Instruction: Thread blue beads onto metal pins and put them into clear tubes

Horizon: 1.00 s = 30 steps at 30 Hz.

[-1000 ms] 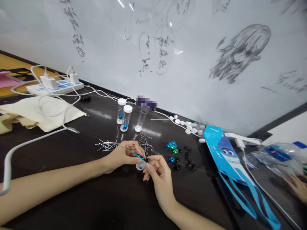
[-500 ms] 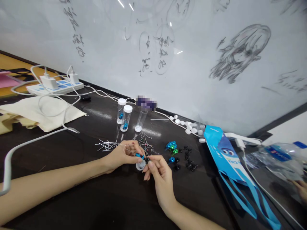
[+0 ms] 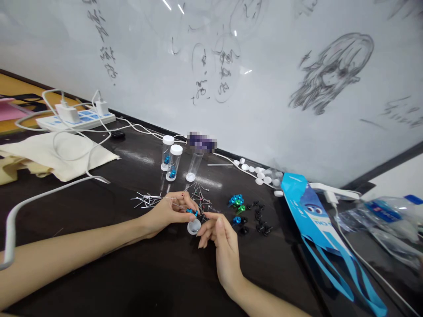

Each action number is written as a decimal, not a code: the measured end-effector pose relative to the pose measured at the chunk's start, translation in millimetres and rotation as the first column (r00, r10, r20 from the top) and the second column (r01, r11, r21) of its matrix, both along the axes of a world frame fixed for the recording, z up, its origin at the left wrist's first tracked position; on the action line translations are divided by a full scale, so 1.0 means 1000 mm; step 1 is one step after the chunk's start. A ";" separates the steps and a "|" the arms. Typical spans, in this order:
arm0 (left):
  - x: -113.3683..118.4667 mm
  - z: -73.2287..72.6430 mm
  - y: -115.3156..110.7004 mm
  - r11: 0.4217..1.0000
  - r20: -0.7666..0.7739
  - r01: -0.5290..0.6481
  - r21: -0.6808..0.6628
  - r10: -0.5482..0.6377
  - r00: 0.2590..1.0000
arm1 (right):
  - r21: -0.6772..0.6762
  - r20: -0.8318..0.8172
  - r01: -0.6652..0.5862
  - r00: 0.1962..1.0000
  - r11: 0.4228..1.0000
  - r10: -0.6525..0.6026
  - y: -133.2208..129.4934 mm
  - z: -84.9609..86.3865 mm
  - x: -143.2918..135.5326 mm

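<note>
My left hand pinches a small blue metallic piece and a black piece, which sit together along a thin metal pin. My right hand has its thumb lifted away from the fingers, and its index fingertip is at the end of the black piece. Just below the fingertips, a small round white cap lies on the table with tiny bits inside. Thin metal pins lie left of my left hand, and pins with tiny beads lie behind it.
Two capped clear tubes hold blue pieces; another tube stands beside them. Blue and green pieces and black pieces lie to the right. Farther back are white caps, a blue bag, a bottle and a power strip.
My right thumb has lifted off the black piece and its fingers have parted. My left hand has kept its pinch nearly in place. Another person's hand at the far right has left view.
</note>
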<state>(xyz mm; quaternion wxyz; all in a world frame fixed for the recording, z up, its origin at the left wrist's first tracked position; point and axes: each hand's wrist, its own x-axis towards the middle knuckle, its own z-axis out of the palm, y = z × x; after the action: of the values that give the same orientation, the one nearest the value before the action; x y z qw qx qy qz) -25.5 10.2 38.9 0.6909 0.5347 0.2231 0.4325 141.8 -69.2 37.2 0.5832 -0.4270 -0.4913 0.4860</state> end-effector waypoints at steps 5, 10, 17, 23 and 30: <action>0.000 0.000 0.000 1.000 -0.016 -0.007 0.002 0.007 1.000 | -0.005 -0.004 -0.005 1.000 1.000 0.005 0.000 0.001 0.000; 0.000 0.000 0.000 1.000 -0.006 -0.011 -0.009 0.011 1.000 | 0.006 -0.004 0.003 1.000 1.000 -0.003 -0.001 0.002 -0.001; 0.000 0.000 0.000 1.000 -0.001 0.003 -0.007 -0.003 1.000 | -0.002 -0.021 -0.010 1.000 1.000 0.010 -0.001 0.000 0.000; 0.000 0.001 0.000 1.000 -0.005 -0.006 -0.017 0.006 1.000 | 0.003 -0.013 0.002 1.000 1.000 -0.002 -0.001 0.002 0.000; 0.000 0.001 0.000 1.000 -0.012 -0.015 -0.021 0.015 1.000 | -0.008 -0.013 -0.006 1.000 1.000 0.006 -0.001 0.001 0.000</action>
<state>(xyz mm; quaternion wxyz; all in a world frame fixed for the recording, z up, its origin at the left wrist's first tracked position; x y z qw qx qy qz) -25.8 9.8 40.2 0.6919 0.5283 0.2359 0.4319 141.9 -69.8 38.4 0.5831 -0.4248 -0.4869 0.4924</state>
